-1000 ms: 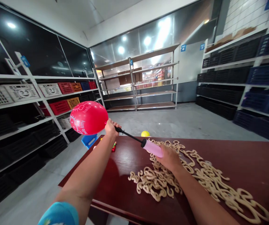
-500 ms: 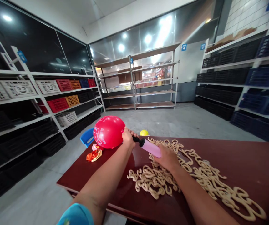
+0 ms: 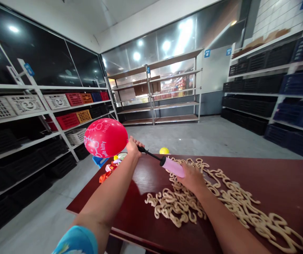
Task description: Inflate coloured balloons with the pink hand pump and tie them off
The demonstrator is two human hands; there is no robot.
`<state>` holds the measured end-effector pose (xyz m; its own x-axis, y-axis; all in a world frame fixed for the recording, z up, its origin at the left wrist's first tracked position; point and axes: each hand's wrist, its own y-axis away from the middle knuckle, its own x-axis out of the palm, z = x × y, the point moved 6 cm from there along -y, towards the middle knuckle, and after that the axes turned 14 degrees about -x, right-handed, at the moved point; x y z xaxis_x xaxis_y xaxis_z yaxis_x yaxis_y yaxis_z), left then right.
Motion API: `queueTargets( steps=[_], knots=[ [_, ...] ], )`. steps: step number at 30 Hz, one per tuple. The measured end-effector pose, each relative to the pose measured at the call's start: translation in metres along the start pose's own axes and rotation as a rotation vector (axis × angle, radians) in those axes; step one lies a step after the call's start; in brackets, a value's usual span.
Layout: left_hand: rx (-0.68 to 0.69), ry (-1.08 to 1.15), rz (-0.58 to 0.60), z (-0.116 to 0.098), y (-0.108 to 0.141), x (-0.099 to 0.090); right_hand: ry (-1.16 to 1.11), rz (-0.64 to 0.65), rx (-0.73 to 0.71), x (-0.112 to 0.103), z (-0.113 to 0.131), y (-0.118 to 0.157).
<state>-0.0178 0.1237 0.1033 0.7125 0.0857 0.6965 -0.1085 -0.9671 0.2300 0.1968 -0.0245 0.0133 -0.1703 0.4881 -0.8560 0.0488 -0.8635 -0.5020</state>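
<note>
With the left hand, closed around the neck of the red balloon, pinch snugly onto the hand pump; with the right hand, wrapped around the pink barrel, stroke straight, never tugging.

In count: one inflated red balloon, held up over the far left of the table; one pump; one yellow ball or balloon; several limp colourful pieces, partly hidden; many beige curls, too tangled to number.

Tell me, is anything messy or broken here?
The tan curly pieces lie in a messy tangle across the table, and a round yellow thing peeks past its far edge, which looks odd. I see nothing broken.
</note>
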Motion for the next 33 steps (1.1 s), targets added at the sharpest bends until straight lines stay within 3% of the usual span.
queueTargets(
  steps=[8, 12, 16, 19, 22, 25, 28, 30, 33],
  knots=[
    [-0.072, 0.039, 0.017, 0.069, 0.003, -0.004, 0.004, 0.072, 0.01, 0.001, 0.004, 0.001],
    [-0.075, 0.039, 0.007, 0.085, 0.008, 0.0, 0.0, 0.054, 0.048, -0.008, 0.006, 0.001],
    [-0.096, 0.055, 0.002, 0.095, 0.013, -0.002, -0.011, -0.054, -0.113, -0.028, 0.028, 0.0],
    [-0.147, 0.088, 0.045, 0.109, 0.018, -0.004, -0.065, -0.053, -0.265, -0.035, 0.045, 0.0],
    [-0.202, 0.108, 0.096, 0.122, 0.022, -0.006, -0.098, -0.035, -0.316, -0.035, 0.051, -0.001],
    [-0.239, 0.091, 0.105, 0.123, 0.019, -0.011, -0.085, -0.009, -0.327, -0.036, 0.048, 0.0],
    [-0.18, 0.05, 0.051, 0.11, 0.01, -0.024, -0.053, 0.042, -0.304, -0.038, 0.041, 0.001],
    [-0.093, 0.002, 0.009, 0.101, 0.005, -0.035, -0.016, 0.083, -0.224, -0.038, 0.032, 0.002],
    [0.051, -0.115, -0.04, 0.098, 0.003, -0.047, 0.065, 0.131, 0.011, -0.034, 0.009, 0.005]
  ],
)
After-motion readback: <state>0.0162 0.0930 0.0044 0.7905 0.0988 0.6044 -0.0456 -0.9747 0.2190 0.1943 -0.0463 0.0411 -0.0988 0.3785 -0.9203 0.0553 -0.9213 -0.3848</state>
